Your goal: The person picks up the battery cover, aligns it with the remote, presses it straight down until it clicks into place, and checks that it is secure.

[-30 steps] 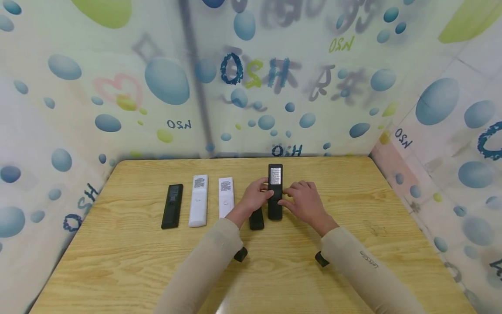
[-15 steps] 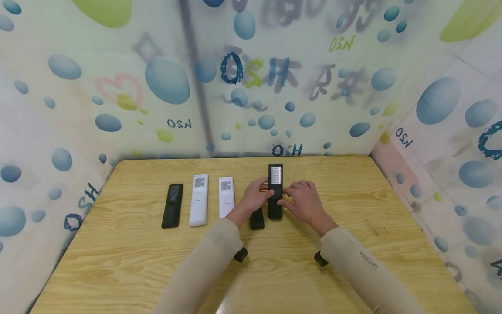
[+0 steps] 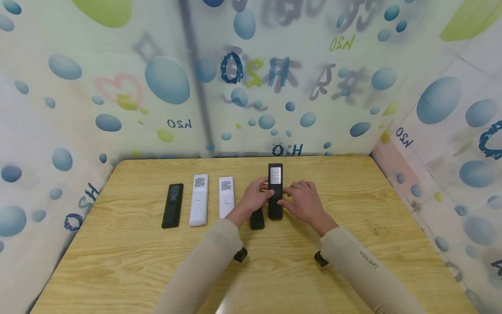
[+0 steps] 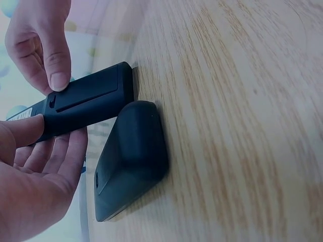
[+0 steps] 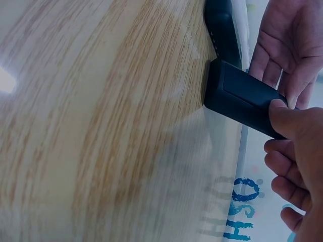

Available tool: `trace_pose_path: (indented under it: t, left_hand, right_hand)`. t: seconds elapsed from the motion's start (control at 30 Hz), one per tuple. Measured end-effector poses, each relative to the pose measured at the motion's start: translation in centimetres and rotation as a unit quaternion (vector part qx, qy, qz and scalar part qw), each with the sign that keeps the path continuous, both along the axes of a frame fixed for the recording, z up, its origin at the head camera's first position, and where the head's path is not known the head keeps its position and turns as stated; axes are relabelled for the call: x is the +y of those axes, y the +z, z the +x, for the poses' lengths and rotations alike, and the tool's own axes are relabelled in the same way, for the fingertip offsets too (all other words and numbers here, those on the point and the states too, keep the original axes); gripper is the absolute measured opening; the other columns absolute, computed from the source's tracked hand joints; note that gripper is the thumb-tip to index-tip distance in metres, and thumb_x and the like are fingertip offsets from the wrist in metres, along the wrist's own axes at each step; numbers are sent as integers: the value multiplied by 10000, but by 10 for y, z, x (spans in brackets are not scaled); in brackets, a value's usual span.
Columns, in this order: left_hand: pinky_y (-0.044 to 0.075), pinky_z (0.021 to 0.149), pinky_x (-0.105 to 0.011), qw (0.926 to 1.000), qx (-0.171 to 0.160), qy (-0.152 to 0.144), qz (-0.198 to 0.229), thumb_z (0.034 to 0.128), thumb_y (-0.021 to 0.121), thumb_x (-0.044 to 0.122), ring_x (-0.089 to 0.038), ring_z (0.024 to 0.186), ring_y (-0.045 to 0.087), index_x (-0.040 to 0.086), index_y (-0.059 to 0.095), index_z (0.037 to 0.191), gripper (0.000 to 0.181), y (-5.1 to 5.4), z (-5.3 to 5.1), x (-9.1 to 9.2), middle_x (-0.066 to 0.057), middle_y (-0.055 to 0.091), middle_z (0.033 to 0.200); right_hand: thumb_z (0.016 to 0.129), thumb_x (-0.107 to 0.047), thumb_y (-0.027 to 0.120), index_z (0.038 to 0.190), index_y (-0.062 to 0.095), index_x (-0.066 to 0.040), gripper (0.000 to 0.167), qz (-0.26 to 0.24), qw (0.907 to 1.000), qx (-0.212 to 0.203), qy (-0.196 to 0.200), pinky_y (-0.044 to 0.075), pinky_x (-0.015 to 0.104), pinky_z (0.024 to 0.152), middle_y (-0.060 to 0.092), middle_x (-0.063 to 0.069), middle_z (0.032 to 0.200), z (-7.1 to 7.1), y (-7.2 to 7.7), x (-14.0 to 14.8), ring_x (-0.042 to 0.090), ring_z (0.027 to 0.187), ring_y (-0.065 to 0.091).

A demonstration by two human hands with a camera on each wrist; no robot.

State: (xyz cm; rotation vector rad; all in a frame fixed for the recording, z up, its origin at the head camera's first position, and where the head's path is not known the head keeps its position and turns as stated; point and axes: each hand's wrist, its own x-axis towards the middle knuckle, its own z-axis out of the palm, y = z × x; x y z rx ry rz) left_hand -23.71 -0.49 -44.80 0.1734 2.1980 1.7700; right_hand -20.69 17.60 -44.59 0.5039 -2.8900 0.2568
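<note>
A black remote control [image 3: 276, 211], its back with a white label facing up, is between both hands. My left hand [image 3: 254, 195] grips it from the left, thumb on top and fingers beneath, as the left wrist view shows. From the other side my right hand [image 3: 307, 203] holds it, its thumb on the battery cover [image 4: 88, 91] and its other fingers curled at the edge. The cover looks in place. The remote's near end is at the table, and the rest slopes up. A second black remote [image 3: 256, 219] lies just left, partly hidden by my left hand.
Two white remotes [image 3: 198, 200] [image 3: 226, 198] and another black remote [image 3: 172, 206] lie in a row to the left on the wooden table [image 3: 129, 261]. A patterned wall [image 3: 251, 131] stands behind the table's far edge.
</note>
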Motion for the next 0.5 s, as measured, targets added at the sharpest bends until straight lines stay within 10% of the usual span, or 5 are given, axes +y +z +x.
trace_pose_path:
  t: [0.5]
  left_hand:
    - [581,846,-354,10000,-9,-16,81,972,576,75,-272,1060,667,131,500,1411,449,0,1,-1,-179,650,1234]
  right_hand:
    - [860,-499,688,1090,727,-167,406,-104,9998,-161,-64,384,465,993,666,-7,928,-1,-1,0,220,978,542]
